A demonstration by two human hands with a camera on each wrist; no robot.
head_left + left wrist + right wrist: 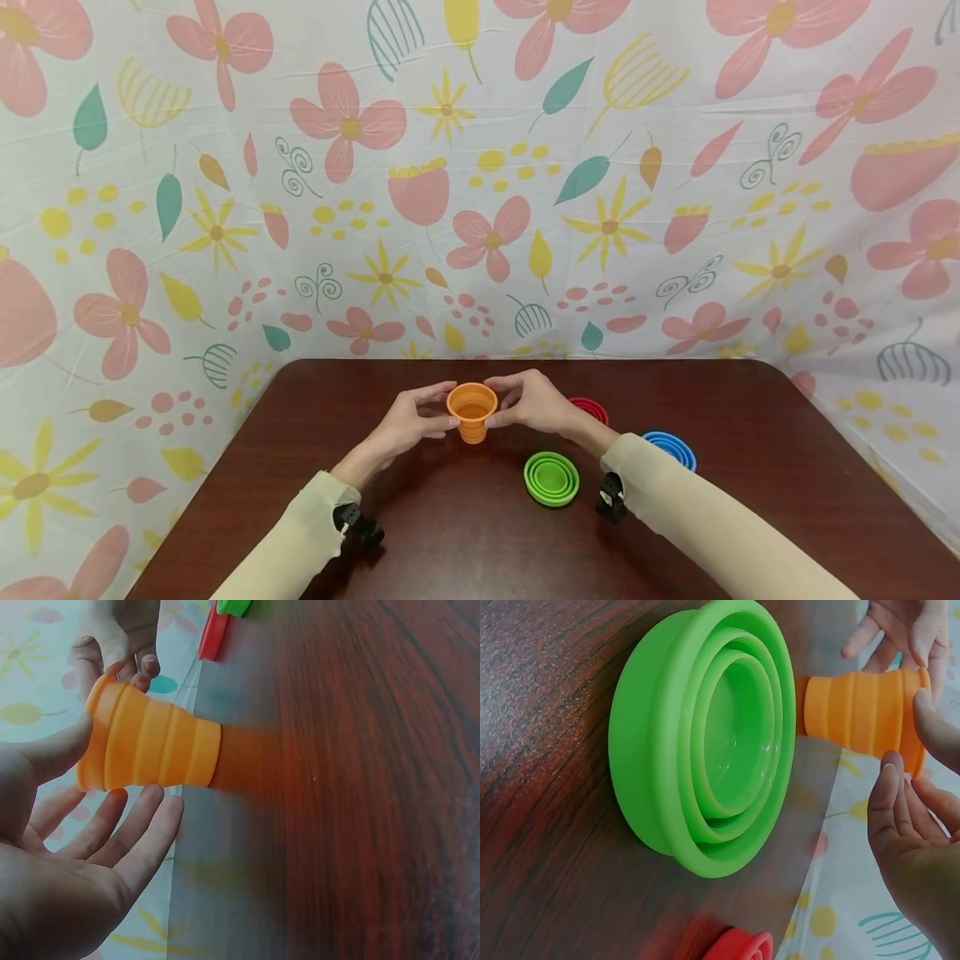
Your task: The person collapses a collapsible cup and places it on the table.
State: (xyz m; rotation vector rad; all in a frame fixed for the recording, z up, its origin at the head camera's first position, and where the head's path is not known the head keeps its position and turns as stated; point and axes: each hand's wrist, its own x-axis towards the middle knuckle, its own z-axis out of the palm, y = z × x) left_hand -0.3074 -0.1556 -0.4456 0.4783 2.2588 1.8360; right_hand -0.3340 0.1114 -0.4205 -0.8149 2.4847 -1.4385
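Observation:
An orange collapsible cup (472, 414) stands pulled out to full height and upright, its base right at the tabletop with a reflection beside it in the left wrist view. My left hand (408, 423) holds its left side, thumb on the rim and fingertips against the ribbed wall. From the opposite side my right hand (531, 402) holds the rim between thumb and fingers. A green collapsible cup (731, 742), folded flat into rings, lies nearer to me, below the right forearm's hand end.
Folded flat too are a red collapsible cup (590, 410) behind the right wrist and a blue one (670, 450) partly covered by the right sleeve. The dark wooden table (465, 533) ends at a flower-patterned cloth (480, 167) behind it.

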